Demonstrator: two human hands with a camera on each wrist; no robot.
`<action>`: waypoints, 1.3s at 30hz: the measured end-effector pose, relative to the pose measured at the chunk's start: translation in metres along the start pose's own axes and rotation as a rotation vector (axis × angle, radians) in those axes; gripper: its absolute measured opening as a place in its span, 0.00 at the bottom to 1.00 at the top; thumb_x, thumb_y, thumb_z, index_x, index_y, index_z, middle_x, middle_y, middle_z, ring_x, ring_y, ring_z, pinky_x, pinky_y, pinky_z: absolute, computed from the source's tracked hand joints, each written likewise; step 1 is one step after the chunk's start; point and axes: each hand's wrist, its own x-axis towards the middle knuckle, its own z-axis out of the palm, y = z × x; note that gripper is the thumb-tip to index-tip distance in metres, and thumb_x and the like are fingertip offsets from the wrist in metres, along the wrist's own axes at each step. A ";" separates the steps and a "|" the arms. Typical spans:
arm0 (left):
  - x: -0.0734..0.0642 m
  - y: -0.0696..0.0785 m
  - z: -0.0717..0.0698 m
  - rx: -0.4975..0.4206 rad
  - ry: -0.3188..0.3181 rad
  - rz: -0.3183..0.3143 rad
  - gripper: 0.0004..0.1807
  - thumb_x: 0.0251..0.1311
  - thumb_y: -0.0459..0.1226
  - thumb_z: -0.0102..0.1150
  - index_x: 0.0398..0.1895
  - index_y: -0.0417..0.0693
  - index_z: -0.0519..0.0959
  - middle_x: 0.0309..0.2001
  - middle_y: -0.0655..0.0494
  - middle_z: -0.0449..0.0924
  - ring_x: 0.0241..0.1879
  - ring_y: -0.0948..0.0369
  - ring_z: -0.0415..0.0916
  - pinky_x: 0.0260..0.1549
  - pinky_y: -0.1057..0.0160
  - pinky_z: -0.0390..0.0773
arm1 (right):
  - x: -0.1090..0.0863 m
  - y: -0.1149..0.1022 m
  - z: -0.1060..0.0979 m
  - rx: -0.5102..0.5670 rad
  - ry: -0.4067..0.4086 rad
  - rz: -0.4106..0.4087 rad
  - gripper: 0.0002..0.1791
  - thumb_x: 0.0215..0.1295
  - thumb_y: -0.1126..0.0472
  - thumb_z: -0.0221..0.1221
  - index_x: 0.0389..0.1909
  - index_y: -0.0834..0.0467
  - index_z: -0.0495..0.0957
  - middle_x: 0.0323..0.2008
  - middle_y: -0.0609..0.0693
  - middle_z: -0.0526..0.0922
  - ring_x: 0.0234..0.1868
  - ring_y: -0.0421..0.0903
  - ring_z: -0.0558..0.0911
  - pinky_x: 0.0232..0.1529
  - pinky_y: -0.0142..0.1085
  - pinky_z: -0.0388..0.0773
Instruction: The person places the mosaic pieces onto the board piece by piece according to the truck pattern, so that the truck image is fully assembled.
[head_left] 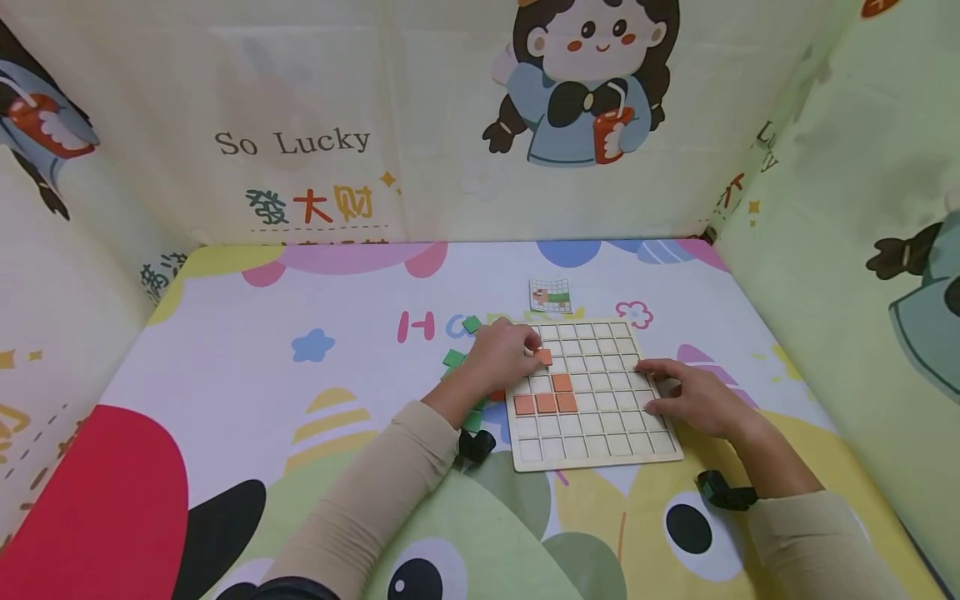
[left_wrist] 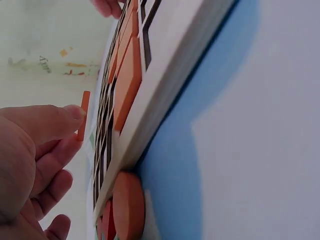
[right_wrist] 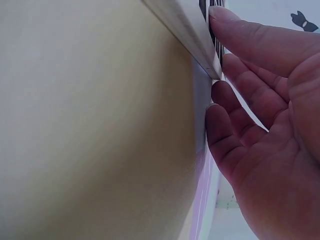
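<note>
My left hand pinches a small orange square tile between thumb and forefinger, over the upper left part of a pale wooden grid board. Several orange tiles fill cells in the board's left columns, most of them in one row. At the board's right edge my right hand rests with relaxed fingers, thumb and forefinger tips touching the rim. The right wrist view has the thumb on the grid side and the other fingers along the edge.
Green tiles lie left of the board, partly hidden behind my left forearm. A rounded orange piece is right by the board's edge. Beyond the board lies a small picture card. A patterned cloth covers the table, with printed curtains around it.
</note>
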 end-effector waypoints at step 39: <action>0.008 0.017 0.018 0.106 -0.036 0.006 0.12 0.67 0.49 0.61 0.48 0.57 0.84 0.42 0.66 0.81 0.47 0.60 0.72 0.47 0.55 0.71 | 0.000 0.001 0.000 -0.004 0.005 -0.008 0.34 0.61 0.59 0.70 0.67 0.60 0.72 0.56 0.64 0.77 0.42 0.52 0.81 0.43 0.43 0.78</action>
